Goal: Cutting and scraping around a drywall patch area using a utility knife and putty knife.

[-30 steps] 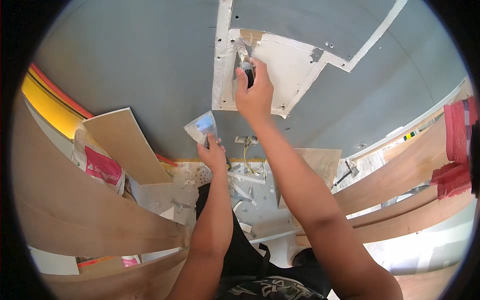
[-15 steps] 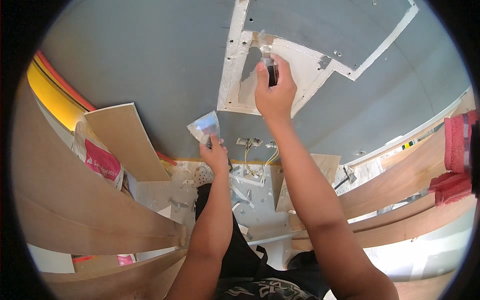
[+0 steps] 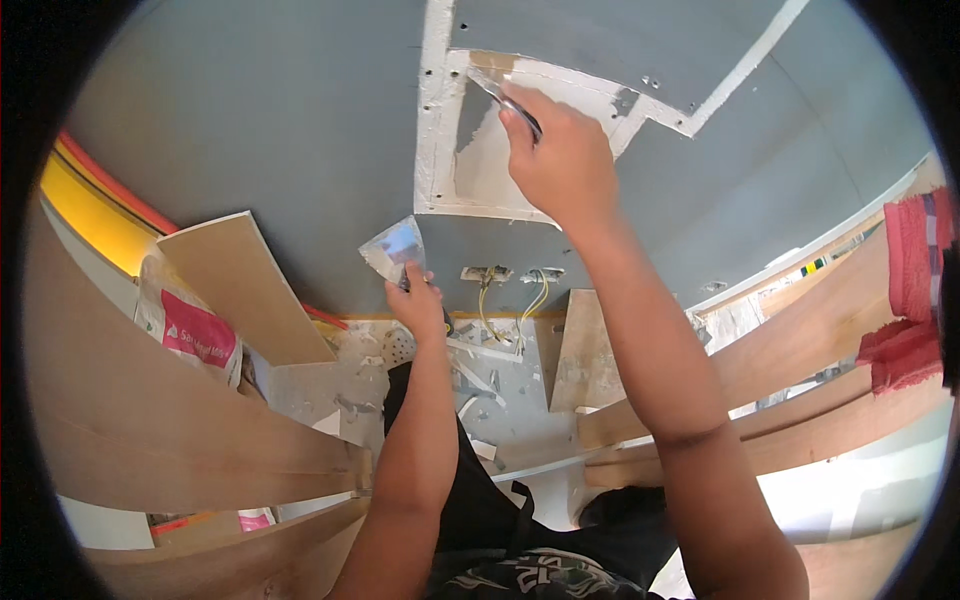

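Note:
My right hand [image 3: 565, 150] is closed round the dark handle of a putty knife [image 3: 488, 84]. Its blade lies at the upper left part of a patch [image 3: 540, 120] on the grey wall [image 3: 300, 120], where white filler covers much of the surface and grey and brown areas show through. White filler strips [image 3: 432, 120] with dark screw holes frame the patch. Lower down and to the left, my left hand [image 3: 415, 300] grips a wide filling knife [image 3: 398, 250] by its handle. That broad, shiny blade points up, apart from the wall patch.
Wires hang from two wall boxes [image 3: 487, 274]. A board [image 3: 245, 290] leans at the left beside a white and pink bag [image 3: 190, 325]. Wooden planks [image 3: 200, 430] flank me on both sides. Scraps litter the floor [image 3: 480, 400]. A red cloth [image 3: 905, 290] hangs at right.
The right putty knife has swung from upright to slanting up-left, its blade shifting toward the patch's left corner. My left hand still holds its filling knife, and the whole view has shifted slightly.

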`<state>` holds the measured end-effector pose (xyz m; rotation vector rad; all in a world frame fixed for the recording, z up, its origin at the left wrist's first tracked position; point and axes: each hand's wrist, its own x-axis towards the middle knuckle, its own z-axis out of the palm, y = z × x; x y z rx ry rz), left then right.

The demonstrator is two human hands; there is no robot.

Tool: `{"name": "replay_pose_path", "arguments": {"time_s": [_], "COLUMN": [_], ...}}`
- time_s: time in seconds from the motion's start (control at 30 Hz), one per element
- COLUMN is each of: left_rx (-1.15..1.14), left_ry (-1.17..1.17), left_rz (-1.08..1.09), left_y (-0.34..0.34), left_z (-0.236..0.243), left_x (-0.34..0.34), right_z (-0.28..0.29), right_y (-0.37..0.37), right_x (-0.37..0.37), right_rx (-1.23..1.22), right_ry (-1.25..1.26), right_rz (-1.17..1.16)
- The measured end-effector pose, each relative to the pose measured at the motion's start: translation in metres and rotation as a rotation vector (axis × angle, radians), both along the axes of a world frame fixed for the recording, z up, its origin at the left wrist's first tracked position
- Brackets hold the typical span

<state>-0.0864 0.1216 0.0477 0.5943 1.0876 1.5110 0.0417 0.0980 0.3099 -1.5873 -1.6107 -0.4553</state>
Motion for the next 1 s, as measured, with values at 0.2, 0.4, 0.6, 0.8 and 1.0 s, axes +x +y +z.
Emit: {"name": "replay_pose_path", "arguments": {"time_s": [0.2,0.4,0.6,0.8,1.0], "left_rx": [-0.020,-0.089,-0.069,-0.040,-0.069], "left_ry": [0.049,0.096,0.112,0.080,0.059], "left_rz": [0.023,0.091,0.089,0.083,0.103], "left_y": [0.005,0.006,0.005,0.003,0.008], "left_z": [-0.010,-0.011,-0.007,-0.004,-0.008], "left_x": [-0.005,-0.004,-0.008,-0.013,-0.020], "right_z": [0.025,0.032,0.040,0.049,0.047], "right_y": [-0.008,-0.017,-0.035,-0.045,-0.045], "right_x": [0.002,0.029,0.058,0.074,0.084], "right_rx": [-0.159,-0.218,-0.313,-0.331,-0.324], "right_ry": [-0.141,-0.215,-0.150,-0.178,-0.226], "right_rz": [-0.085,-0.107,-0.109,-0.125,-0.128]}}
